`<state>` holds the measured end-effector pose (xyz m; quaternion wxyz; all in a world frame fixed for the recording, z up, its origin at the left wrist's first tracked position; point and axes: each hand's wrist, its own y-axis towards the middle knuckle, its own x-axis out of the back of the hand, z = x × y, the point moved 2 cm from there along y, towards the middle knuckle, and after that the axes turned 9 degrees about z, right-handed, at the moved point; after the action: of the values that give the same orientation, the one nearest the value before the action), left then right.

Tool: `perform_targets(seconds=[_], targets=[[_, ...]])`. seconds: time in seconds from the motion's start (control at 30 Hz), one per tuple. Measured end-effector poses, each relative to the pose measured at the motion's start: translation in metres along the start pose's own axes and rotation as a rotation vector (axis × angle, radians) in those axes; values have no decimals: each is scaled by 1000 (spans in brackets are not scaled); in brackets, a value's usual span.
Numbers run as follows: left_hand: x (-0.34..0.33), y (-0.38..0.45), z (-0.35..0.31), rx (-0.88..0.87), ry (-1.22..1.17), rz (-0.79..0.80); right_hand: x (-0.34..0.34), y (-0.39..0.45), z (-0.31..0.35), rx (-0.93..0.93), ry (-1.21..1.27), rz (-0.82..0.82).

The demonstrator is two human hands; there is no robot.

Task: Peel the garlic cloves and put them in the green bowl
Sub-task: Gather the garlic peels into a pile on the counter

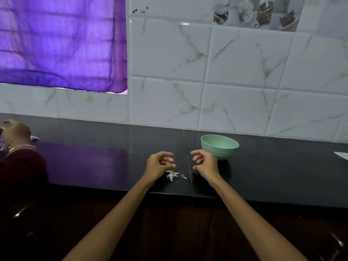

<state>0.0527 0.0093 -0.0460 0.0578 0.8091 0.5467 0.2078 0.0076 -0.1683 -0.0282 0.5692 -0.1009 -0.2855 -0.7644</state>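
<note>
Two hands: our left hand (159, 163) and right hand (204, 162) hover over the dark countertop (94, 157), apart, a gap between them; fingers loosely curled.
Left hand grip: we see nothing in it; the thumb and fingertips sit close together, so a small scrap could be hidden there, we cannot tell.
Right hand grip: nothing visible in it either; it sits just in front of the green bowl (219, 146).
Garlic cloves: none visible anywhere on the countertop or in our hands; we cannot say where they are.
Garlic skins (172, 174): a small pale heap on the countertop just below the left hand, with a smaller scrap (183, 176) beside it.
Green bowl contents: upright, near the tiled wall (244, 91); only the far inner wall shows, and the floor of the bowl is hidden by the near rim, so peeled cloves may lie inside unseen.
Risk 1: the right hand is close to the bowl; a careless sweep could knock or slide it.
Risk 2: loose skins are light; a hand moving over them could scatter them or carry them into the bowl.
Risk 3: the countertop edge is near the heap; skins could be brushed off it.
Other person: a hand (16, 131) with bangles works at the far left, well apart from us.
</note>
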Motion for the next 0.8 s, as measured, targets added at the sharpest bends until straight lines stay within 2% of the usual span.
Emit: perform_targets(seconds=[0.1,0.17,0.23,0.3,0.37,0.5,0.57,0.67,0.8], targets=[[-1,-3,-3,-31,115,-31,5,6,-12,-72,-246,68],[-6,-5,-6,-29,314,46,0,6,-19,-181,-541,241],[-14,-6,-8,1,359,146,-11,1,-16,-202,-711,379],[-23,-7,-10,29,169,195,-22,-9,-1,-85,-606,448],[-25,-5,-11,48,-7,121,-29,-17,13,39,-376,462],[-19,-4,-5,62,-149,-139,-24,-7,17,50,42,186],[-13,-6,-4,65,-195,-204,-21,2,15,54,32,135],[-6,-11,2,71,-210,-284,-28,8,11,87,-17,141],[-4,-20,-8,79,-273,-203,-37,9,7,139,-2,107]])
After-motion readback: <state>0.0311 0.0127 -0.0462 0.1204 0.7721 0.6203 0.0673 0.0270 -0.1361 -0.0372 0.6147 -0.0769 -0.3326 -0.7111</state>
